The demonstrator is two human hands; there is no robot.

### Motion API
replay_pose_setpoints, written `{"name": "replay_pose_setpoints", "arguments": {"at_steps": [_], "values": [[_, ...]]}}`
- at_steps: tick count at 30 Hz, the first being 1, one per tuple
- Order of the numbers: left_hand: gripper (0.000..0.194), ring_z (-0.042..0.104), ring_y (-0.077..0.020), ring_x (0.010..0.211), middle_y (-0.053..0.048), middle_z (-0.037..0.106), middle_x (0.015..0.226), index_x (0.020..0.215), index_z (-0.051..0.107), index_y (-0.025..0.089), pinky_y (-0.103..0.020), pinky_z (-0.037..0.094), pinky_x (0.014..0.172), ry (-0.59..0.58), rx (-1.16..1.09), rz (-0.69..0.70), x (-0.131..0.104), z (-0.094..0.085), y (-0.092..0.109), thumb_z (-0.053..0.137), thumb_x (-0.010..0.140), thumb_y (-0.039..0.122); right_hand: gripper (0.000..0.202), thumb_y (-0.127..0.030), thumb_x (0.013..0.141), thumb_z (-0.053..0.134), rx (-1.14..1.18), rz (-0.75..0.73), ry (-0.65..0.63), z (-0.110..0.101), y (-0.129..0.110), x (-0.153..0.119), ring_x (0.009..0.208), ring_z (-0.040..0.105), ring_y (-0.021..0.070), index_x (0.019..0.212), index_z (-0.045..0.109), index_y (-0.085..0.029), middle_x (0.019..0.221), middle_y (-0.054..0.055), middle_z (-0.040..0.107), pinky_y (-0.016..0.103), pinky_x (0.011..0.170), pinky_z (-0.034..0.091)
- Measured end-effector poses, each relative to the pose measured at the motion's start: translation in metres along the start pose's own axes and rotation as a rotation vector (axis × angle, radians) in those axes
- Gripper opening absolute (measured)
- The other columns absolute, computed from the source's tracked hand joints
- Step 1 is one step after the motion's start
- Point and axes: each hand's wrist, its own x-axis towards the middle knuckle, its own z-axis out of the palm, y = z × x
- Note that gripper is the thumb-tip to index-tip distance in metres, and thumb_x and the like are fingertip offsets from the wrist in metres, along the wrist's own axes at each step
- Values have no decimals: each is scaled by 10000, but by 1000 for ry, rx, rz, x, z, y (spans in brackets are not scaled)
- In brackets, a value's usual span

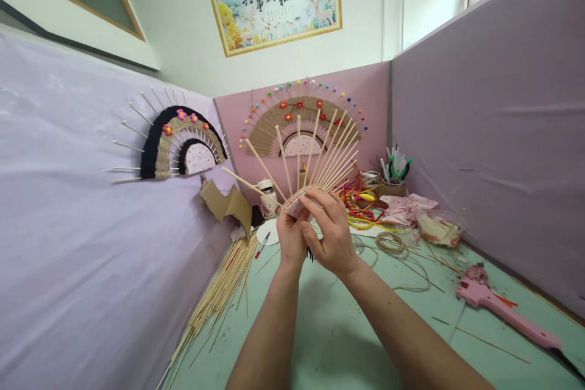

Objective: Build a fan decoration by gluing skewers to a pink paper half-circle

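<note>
A fan-shaped piece with a small pinkish-white base (295,208) and thin wooden sticks (298,149) spreading from its curved edge is held up above the table. My left hand (291,237) grips the base from below, its fingers partly hidden behind the piece. Over the right part of the curved edge lies my right hand (331,228), fingers bent and touching the base and the roots of the sticks. A bit of black thread (311,254) hangs between my wrists.
Bundled sticks (223,286) lie on the green table (329,329) at left, a red pen (262,245) beside them. Twine (392,244), coloured cords (361,216), a plastic bowl (439,230) and a pink glue gun (507,311) are right. Finished fans (262,134) hang behind.
</note>
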Motion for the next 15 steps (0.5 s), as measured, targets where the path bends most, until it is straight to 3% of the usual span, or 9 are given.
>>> {"name": "replay_pose_setpoints", "arguments": {"at_steps": [11, 15], "values": [[231, 663, -214, 939, -54, 723, 952, 920, 732, 167, -354, 517, 895, -8, -35, 0, -2, 2, -2, 728, 695, 218, 364, -235, 895, 523, 6, 28, 5, -2, 0, 0, 1238, 513, 268, 1257, 529, -201, 1271, 126, 578, 527, 1091, 338], [237, 656, -193, 919, -57, 719, 962, 942, 724, 163, -330, 513, 881, 3, 22, -25, -2, 1, -3, 730, 717, 237, 431, -218, 873, 534, 11, 20, 73, -5, -2, 2, 1245, 487, 278, 1301, 492, -191, 1299, 149, 519, 528, 1071, 373]]}}
